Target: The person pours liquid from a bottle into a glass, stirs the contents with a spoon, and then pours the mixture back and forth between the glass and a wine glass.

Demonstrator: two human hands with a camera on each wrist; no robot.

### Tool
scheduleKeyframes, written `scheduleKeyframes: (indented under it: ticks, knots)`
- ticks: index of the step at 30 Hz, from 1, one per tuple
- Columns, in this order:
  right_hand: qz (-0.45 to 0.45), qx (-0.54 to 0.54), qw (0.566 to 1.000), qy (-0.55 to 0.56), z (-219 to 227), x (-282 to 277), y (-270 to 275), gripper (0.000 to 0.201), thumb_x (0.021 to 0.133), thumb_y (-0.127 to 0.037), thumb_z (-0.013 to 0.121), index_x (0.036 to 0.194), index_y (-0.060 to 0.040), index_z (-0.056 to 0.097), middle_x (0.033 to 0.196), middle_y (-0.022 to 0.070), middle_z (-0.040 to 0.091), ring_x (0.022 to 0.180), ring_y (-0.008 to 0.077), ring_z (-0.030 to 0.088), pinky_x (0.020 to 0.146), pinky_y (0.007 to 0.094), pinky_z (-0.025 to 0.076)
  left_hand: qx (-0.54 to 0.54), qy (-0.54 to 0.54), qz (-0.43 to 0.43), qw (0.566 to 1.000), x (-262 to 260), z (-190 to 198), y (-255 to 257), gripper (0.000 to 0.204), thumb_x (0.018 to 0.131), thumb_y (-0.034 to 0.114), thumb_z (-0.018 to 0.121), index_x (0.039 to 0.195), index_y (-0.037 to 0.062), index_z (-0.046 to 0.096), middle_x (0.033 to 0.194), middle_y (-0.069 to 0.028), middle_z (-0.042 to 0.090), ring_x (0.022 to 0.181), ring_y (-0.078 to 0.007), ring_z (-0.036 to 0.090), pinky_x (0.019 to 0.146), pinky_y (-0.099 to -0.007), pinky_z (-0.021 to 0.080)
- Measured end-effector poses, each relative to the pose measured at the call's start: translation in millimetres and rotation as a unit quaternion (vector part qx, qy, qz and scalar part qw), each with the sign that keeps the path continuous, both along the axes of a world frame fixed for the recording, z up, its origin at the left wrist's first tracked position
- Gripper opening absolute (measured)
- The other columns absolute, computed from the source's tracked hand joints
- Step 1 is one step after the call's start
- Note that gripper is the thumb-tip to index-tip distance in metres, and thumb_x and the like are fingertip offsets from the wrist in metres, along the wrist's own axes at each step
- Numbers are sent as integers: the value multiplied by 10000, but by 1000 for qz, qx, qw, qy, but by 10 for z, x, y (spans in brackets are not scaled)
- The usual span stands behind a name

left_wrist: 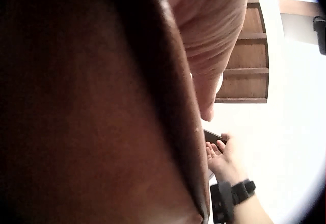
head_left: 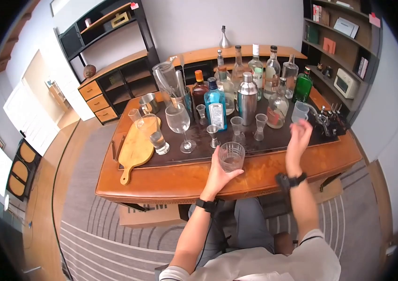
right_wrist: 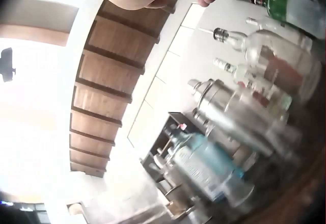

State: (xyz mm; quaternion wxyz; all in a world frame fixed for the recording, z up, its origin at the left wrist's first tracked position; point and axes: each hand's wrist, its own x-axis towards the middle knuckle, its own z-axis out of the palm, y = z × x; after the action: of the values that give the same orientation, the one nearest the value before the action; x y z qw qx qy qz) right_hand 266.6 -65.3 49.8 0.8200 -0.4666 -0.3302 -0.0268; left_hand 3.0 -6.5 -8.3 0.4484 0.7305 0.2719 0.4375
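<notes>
In the head view my left hand (head_left: 219,174) grips a cut-glass tumbler (head_left: 232,157) near the table's front edge, thumb at its base and fingers along its left side. My right hand (head_left: 298,143) is raised over the right side, fingers loosely bent. Its fingertips overlap the lower part of a clear plastic cup (head_left: 300,112) in this view. In the left wrist view that right hand (left_wrist: 220,157) shows loosely spread fingers. A metal jigger (head_left: 213,136) and small clear measuring glasses (head_left: 260,127) stand just behind the tumbler. The left wrist view hides the tumbler.
Behind stand a steel shaker (head_left: 247,100), a blue bottle (head_left: 216,110), a green bottle (head_left: 304,86) and several clear bottles. A stemmed wine glass (head_left: 178,119) and wooden board (head_left: 136,145) are at left. Metal bar tools (head_left: 323,122) sit at the right edge.
</notes>
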Motion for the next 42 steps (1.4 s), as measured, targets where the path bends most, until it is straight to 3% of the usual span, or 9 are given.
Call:
scheduleKeyframes:
  ticks: [5, 10, 16, 20, 23, 28, 34, 36, 42]
  knots:
    - [56, -46, 997, -40, -574, -772, -358, 205, 919, -6, 600, 1095, -48, 504, 1042, 22, 507, 826, 76, 497, 728, 218, 423, -19, -154, 24, 988, -8, -46, -55, 918, 811, 82, 746, 1504, 16, 147, 1408, -185, 391, 1308, -310, 429, 1107, -417, 342]
    - [34, -43, 997, -56, -596, -738, -372, 152, 911, 15, 605, 1026, -44, 525, 1107, 38, 497, 815, 77, 492, 715, 209, 424, 136, -182, 195, 954, -228, 134, -172, 628, 835, -12, 633, 1393, 1, 344, 1272, -151, 483, 1168, -259, 526, 1050, -398, 384]
    - [54, -83, 995, -27, -623, -727, -347, 107, 921, 3, 598, 998, -32, 532, 1098, 36, 498, 847, 88, 498, 764, 225, 434, 208, -123, 226, 944, -206, 1055, 164, 545, 864, 15, 701, 1332, -1, 423, 1235, -119, 536, 1103, -205, 559, 980, -335, 443]
    - [23, -63, 997, 38, -669, -701, -400, 80, 936, -31, 590, 992, -35, 533, 1108, 46, 493, 887, 105, 505, 805, 237, 435, 211, -9, 160, 964, 13, 1540, 954, 845, 768, 244, 845, 1396, -62, 370, 1364, -215, 488, 1272, -294, 484, 1085, -390, 377]
    - [8, -58, 998, 26, -672, -686, -398, 77, 933, -19, 587, 987, -39, 535, 1129, 43, 517, 902, 95, 506, 808, 233, 436, 304, 137, 165, 928, 223, 1873, 1230, 1011, 682, 328, 899, 1410, -90, 335, 1403, -263, 431, 1309, -332, 446, 1108, -384, 352]
    - [7, -57, 997, 42, -668, -696, -390, 93, 922, -32, 601, 982, -38, 531, 1129, 44, 484, 861, 105, 492, 772, 233, 437, 124, 292, 105, 943, 507, 1629, 1978, 1288, 513, 370, 958, 1427, -131, 200, 1387, -314, 388, 1326, -392, 390, 1106, -406, 357]
    - [8, -68, 997, 46, -695, -685, -386, 102, 906, -31, 617, 956, -47, 529, 1123, 47, 479, 814, 92, 462, 707, 225, 419, 203, 225, 41, 952, 640, 1306, 2408, 1177, 502, 265, 953, 1426, -34, 287, 1354, -237, 462, 1301, -360, 434, 1095, -397, 364]
    - [3, -75, 996, 39, -669, -679, -391, 96, 911, -27, 610, 953, -47, 526, 1126, 49, 477, 816, 94, 465, 715, 222, 420, 88, 164, -41, 982, 624, 1403, 2211, 1082, 528, 225, 946, 1397, -30, 354, 1324, -190, 505, 1260, -317, 482, 1076, -378, 381]
    - [21, -65, 997, 35, -666, -703, -419, 90, 917, -8, 596, 964, -39, 526, 1137, 57, 472, 847, 101, 474, 750, 227, 427, 122, 204, -38, 971, 524, 1249, 2447, 1016, 533, 244, 948, 1370, 8, 424, 1309, -186, 513, 1242, -315, 487, 1059, -388, 389]
